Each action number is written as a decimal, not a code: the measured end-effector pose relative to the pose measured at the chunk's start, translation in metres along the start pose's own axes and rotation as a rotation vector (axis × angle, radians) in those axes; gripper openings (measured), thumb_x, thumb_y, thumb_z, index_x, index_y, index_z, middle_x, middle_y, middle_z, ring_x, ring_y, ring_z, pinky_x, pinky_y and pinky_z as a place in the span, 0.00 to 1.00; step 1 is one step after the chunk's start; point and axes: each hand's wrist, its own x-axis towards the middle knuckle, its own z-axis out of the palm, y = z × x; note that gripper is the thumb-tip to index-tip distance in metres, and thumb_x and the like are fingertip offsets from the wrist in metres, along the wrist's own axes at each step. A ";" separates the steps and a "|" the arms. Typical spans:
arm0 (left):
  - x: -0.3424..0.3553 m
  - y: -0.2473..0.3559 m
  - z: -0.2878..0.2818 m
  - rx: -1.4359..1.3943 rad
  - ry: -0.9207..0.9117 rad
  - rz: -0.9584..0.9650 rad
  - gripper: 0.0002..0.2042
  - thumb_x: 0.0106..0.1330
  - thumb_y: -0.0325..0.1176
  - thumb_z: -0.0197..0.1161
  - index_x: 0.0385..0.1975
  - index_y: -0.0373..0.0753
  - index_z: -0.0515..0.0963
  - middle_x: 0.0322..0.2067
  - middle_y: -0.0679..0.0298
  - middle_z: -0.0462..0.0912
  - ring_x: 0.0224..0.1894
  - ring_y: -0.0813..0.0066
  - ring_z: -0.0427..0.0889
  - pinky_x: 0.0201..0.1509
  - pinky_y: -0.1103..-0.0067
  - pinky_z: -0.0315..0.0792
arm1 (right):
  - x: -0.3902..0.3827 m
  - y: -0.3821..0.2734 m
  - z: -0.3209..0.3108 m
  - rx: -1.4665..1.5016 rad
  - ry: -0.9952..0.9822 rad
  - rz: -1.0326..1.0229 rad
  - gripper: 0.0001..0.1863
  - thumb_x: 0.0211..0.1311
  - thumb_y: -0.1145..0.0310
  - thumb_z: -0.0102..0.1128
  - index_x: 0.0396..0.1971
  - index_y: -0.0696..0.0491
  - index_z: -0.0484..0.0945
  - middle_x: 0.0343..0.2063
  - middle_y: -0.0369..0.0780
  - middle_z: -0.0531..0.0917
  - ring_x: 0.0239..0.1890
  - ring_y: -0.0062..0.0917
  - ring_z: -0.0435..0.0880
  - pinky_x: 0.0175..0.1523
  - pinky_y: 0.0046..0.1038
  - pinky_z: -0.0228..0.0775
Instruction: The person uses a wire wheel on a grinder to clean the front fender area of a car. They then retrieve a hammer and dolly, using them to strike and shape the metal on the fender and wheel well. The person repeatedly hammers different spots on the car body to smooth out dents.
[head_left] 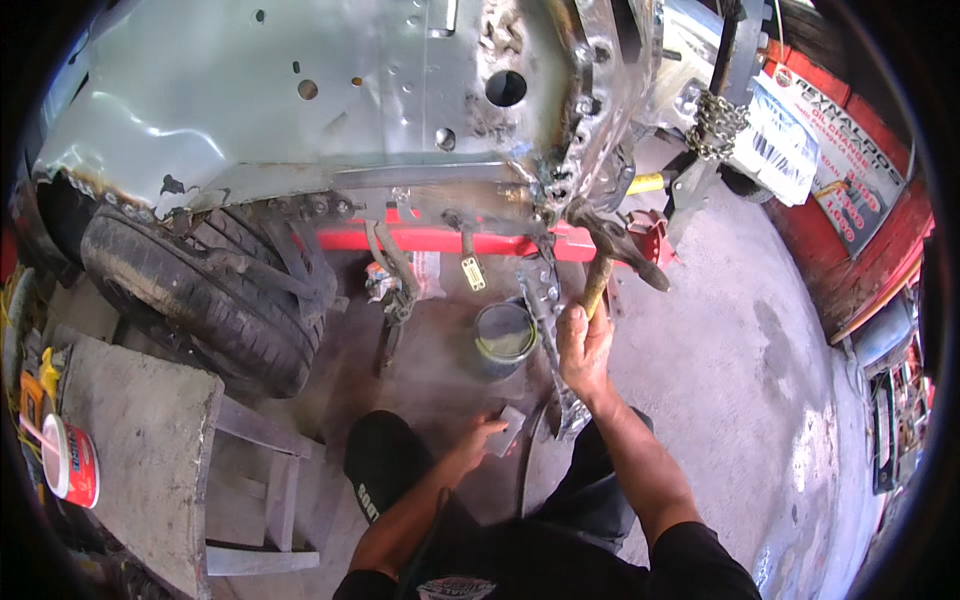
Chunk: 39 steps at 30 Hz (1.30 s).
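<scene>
The bucket (498,366) sits right of the tire (185,292) and left of the hammer (618,243)

The hammer handle (597,288) is yellow-brown, the panel (370,110) silvery-grey, the beam (505,243) red.

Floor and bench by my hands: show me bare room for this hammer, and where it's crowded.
Widest: the floor right of the right hand, reaching toward the red wall. Next: the top of the grey bench, bordered by the tire and the red-and-white tub. Crowded: under the metal panel, where a clamp and bag are, and around the bucket.
</scene>
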 end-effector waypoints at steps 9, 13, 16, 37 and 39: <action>0.000 -0.010 -0.022 -0.020 0.081 -0.046 0.18 0.64 0.31 0.63 0.53 0.32 0.75 0.42 0.53 0.83 0.37 0.56 0.87 0.36 0.62 0.82 | -0.006 -0.002 0.020 0.140 0.106 -0.152 0.24 0.78 0.46 0.46 0.38 0.54 0.70 0.18 0.30 0.70 0.15 0.11 0.64 0.20 0.19 0.54; 0.002 -0.017 -0.028 -0.058 0.187 -0.016 0.17 0.60 0.28 0.63 0.50 0.32 0.75 0.37 0.54 0.82 0.34 0.58 0.85 0.34 0.64 0.81 | -0.007 -0.004 0.030 0.195 0.121 -0.128 0.23 0.79 0.46 0.46 0.39 0.55 0.70 0.18 0.30 0.70 0.15 0.12 0.63 0.19 0.20 0.53; 0.004 -0.022 -0.032 -0.087 0.265 -0.014 0.15 0.56 0.25 0.64 0.44 0.32 0.76 0.32 0.54 0.81 0.28 0.60 0.84 0.30 0.67 0.79 | -0.007 -0.005 0.034 0.225 0.145 -0.081 0.23 0.79 0.48 0.46 0.41 0.56 0.71 0.19 0.31 0.70 0.14 0.12 0.62 0.19 0.20 0.52; 0.020 -0.038 -0.045 -0.135 0.222 -0.134 0.14 0.56 0.24 0.63 0.43 0.36 0.75 0.35 0.58 0.79 0.35 0.62 0.83 0.35 0.65 0.80 | -0.022 -0.039 0.047 0.292 0.187 0.013 0.23 0.80 0.48 0.43 0.34 0.54 0.67 0.16 0.33 0.70 0.11 0.15 0.63 0.16 0.21 0.56; 0.024 -0.041 -0.049 -0.101 0.271 -0.133 0.13 0.56 0.25 0.63 0.42 0.35 0.76 0.35 0.58 0.79 0.35 0.63 0.82 0.35 0.65 0.80 | -0.023 -0.040 0.045 0.315 0.174 0.014 0.22 0.81 0.49 0.43 0.34 0.54 0.67 0.16 0.33 0.70 0.11 0.16 0.64 0.16 0.21 0.56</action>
